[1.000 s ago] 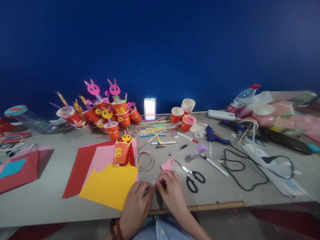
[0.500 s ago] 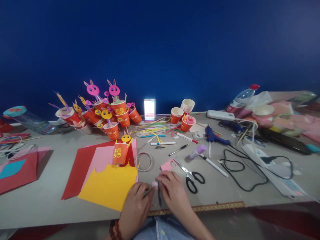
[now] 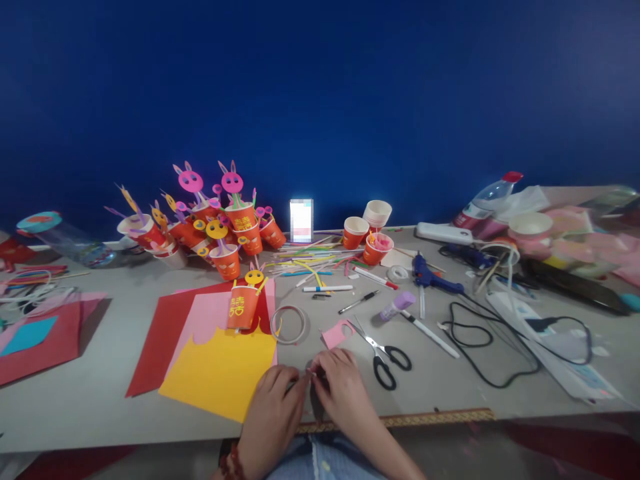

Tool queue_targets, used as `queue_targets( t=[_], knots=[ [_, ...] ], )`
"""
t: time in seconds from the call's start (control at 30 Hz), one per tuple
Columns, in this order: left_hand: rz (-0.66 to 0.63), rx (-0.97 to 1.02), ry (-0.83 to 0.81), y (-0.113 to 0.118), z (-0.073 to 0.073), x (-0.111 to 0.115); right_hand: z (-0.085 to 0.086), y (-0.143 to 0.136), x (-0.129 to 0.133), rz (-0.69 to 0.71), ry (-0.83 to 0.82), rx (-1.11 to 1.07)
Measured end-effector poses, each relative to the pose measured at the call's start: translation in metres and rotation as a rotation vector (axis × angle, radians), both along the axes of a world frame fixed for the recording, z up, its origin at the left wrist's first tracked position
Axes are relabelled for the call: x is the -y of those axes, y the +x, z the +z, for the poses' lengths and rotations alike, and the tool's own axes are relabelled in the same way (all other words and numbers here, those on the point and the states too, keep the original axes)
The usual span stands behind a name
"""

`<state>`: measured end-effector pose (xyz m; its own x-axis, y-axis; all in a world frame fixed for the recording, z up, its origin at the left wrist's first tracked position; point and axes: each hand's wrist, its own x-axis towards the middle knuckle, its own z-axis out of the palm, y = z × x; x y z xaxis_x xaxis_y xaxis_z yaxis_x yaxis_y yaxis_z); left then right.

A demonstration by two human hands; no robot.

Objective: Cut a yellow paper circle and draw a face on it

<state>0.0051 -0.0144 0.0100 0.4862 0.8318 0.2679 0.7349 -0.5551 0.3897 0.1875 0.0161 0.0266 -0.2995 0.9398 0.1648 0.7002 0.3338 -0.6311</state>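
My left hand (image 3: 277, 407) and my right hand (image 3: 343, 383) meet at the front of the table, fingers closed in a pinch. Between their fingertips is a small pink paper piece (image 3: 311, 374), mostly covered by the fingers. Just beyond my right hand lies a pink paper scrap (image 3: 336, 334) with a round cut-out. Black-handled scissors (image 3: 383, 353) rest open to its right. Yellow paper (image 3: 220, 370) with a scalloped edge lies beside my left hand, over pink and red sheets. On those sheets stands a red paper cup (image 3: 243, 307) with a yellow rabbit-like figure.
Several decorated cups (image 3: 225, 260) crowd the back left. A roll of tape (image 3: 289, 325), a purple glue stick (image 3: 397, 305), pens and a blue glue gun (image 3: 435, 277) lie across the middle. Black cable (image 3: 493, 383) and a power strip (image 3: 555, 353) occupy the right.
My fingertips have drawn closer together, and the pink piece between them is now more hidden. The view has shifted slightly; the other things on the table stay in place.
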Motion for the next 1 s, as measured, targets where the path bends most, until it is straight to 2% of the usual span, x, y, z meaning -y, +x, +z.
queue_targets(
  t=[0.17,0.27,0.33,0.5,0.77,1.0],
  knots=[
    [0.168,0.209,0.000,0.001,0.005,-0.007,0.009,0.001,-0.001,-0.034,-0.013,-0.081],
    [0.158,0.300,-0.147,0.009,0.017,-0.014,0.020,0.005,-0.001,-0.022,-0.055,-0.173],
    [0.157,0.431,-0.265,0.016,0.024,-0.018,0.027,0.008,-0.001,-0.014,-0.102,-0.249],
    [0.184,0.708,-0.468,0.027,0.030,-0.019,0.034,0.013,-0.001,-0.007,-0.268,-0.479],
    [0.205,0.883,-0.520,0.029,0.031,-0.017,0.041,0.013,-0.004,-0.060,-0.387,-0.784],
    [0.180,0.948,-0.567,0.030,0.036,-0.016,0.042,0.015,-0.005,-0.054,-0.430,-0.849]
  ],
)
